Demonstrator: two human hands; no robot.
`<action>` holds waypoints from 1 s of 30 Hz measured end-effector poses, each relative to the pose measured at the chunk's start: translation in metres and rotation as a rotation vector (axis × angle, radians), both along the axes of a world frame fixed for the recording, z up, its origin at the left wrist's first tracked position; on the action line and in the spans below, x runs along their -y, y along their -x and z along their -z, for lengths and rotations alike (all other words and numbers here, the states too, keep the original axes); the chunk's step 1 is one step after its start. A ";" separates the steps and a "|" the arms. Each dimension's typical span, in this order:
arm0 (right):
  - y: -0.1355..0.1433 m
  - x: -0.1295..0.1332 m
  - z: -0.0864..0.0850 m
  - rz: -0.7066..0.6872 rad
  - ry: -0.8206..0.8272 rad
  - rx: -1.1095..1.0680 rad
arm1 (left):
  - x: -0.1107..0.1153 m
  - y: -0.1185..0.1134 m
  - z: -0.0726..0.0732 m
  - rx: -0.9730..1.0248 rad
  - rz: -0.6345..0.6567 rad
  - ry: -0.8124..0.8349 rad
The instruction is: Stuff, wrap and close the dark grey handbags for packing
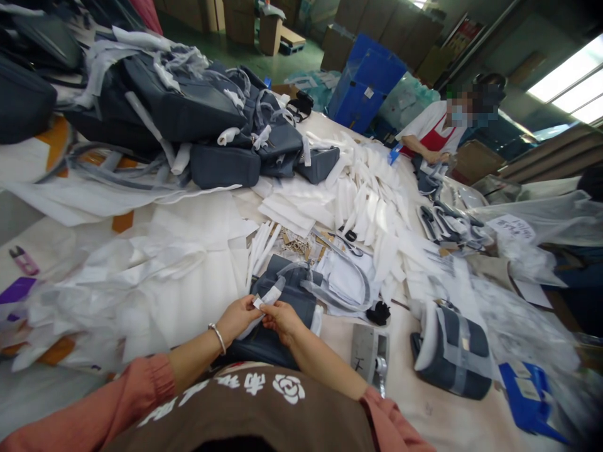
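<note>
Just in front of my apron, my left hand [238,319] and my right hand [283,321] meet over a dark blue bag [296,295]. The fingers of both hands pinch a small white tag [257,302] at the end of a strip of translucent white wrap [274,290]. The bag lies on the table, partly covered by my hands and forearms. Its strap [339,295], wrapped in clear film, loops out to the right onto white sheets.
Dark bags [188,107] are heaped at the back left. White foam sheets [202,263] and strips cover the table. At right are a wrapped bag [464,351], a tape dispenser [370,351] and a blue holder [527,395]. Another person [438,132] handles a bag across the table.
</note>
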State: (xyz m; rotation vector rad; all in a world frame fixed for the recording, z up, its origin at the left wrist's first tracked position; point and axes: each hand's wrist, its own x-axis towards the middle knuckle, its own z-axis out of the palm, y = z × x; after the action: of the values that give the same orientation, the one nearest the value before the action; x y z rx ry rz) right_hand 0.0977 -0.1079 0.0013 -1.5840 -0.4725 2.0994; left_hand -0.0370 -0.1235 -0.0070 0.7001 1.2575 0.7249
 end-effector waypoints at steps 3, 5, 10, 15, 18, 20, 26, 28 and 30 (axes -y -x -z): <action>0.003 -0.001 0.000 0.002 0.003 0.037 | -0.002 -0.002 -0.005 0.008 -0.006 0.021; 0.005 -0.001 0.002 0.007 -0.010 0.077 | -0.003 -0.002 -0.011 -0.006 -0.005 0.054; 0.010 0.001 0.009 0.033 -0.065 0.176 | -0.009 0.003 -0.023 0.022 0.020 0.133; 0.013 0.004 0.011 0.037 -0.085 0.187 | -0.013 0.010 -0.024 0.007 0.114 0.151; 0.013 0.005 0.011 0.017 -0.091 0.182 | -0.013 0.011 -0.016 -0.122 0.138 0.112; 0.011 0.004 0.010 -0.005 -0.091 0.183 | -0.011 0.010 -0.011 -0.248 0.163 0.069; 0.010 0.000 0.009 -0.029 -0.075 0.206 | -0.010 0.011 -0.007 -0.509 0.219 -0.046; 0.011 0.000 0.009 -0.028 -0.072 0.217 | -0.011 0.011 -0.008 -0.532 0.230 -0.059; 0.011 0.000 0.009 -0.027 -0.075 0.228 | -0.012 0.011 -0.006 -0.538 0.236 -0.063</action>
State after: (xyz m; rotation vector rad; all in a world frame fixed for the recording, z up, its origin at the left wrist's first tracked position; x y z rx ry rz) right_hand 0.0864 -0.1078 -0.0081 -1.7902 -0.6453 1.9054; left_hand -0.0475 -0.1110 -0.0006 1.1233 1.6048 0.3899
